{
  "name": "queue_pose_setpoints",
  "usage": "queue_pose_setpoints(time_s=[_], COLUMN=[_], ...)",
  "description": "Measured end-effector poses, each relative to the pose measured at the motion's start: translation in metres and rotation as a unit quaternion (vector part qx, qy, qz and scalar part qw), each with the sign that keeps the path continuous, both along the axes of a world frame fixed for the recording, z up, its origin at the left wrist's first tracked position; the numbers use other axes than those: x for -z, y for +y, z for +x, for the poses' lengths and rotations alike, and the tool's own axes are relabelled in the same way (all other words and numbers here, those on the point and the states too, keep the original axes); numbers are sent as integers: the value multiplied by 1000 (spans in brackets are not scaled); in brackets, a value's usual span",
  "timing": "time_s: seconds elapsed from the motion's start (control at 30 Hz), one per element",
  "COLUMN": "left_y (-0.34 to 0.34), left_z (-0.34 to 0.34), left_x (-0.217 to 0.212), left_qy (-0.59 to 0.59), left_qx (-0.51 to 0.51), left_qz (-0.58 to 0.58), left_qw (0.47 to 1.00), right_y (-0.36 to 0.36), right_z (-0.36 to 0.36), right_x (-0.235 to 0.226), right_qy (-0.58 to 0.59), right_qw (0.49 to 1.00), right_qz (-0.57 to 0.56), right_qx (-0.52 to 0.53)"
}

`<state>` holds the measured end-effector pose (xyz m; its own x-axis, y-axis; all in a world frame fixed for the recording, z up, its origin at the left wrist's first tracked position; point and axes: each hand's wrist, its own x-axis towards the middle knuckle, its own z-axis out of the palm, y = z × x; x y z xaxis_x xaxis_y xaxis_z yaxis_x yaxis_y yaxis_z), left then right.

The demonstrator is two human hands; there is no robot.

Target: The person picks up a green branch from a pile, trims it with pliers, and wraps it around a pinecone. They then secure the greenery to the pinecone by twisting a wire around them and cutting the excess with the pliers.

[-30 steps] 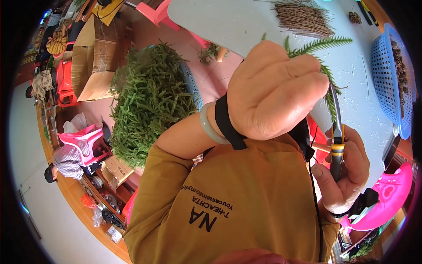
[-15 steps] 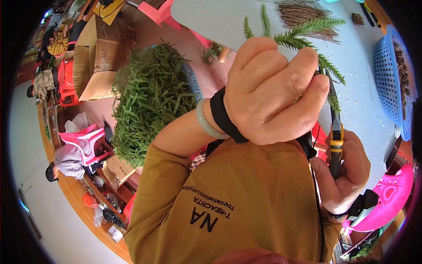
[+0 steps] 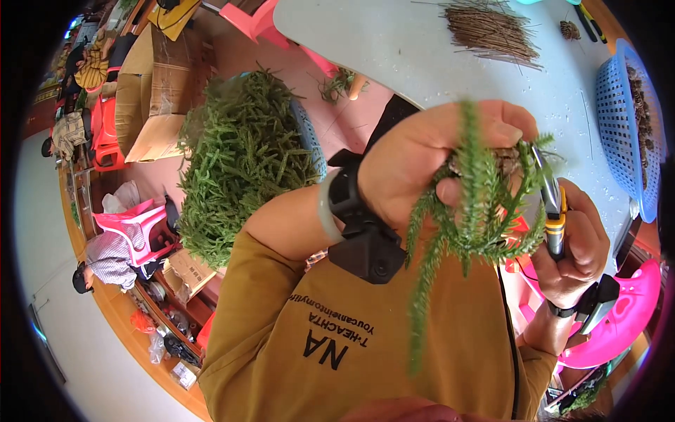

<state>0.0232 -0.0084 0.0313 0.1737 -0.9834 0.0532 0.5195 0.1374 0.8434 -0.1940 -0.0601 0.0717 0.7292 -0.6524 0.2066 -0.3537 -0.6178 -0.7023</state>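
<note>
The left hand (image 3: pixel 429 158) is closed around a bunch of green sprigs (image 3: pixel 471 225), held up over the lap with the tips hanging down. Just to its right, the right hand (image 3: pixel 573 239) grips pliers (image 3: pixel 552 204), whose nose touches the bunch's top near the left fingertips.

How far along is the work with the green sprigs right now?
Done: a bundle of thin brown stems lies on the white table. In hand: the left hand holds green sprigs, and the right hand works pliers at them. Left: a large heap of green sprigs waits beside the person.
</note>
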Motion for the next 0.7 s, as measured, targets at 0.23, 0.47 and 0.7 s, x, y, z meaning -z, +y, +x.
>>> queue_pose_setpoints(time_s=[0.23,0.47,0.7], left_y=[-3,3,15], left_z=[4,5,6], left_x=[-2,-13,-20], left_qy=[182,17,-141], left_qx=[133,66,-7], left_qz=[78,106,134], left_qw=[971,992,981], right_y=[-1,3,3], right_z=[-4,4,-2], right_x=[7,6,10], right_qy=[-8,-7,-9], right_qw=[999,999,998], right_qz=[29,3,40], right_qx=[24,36,50])
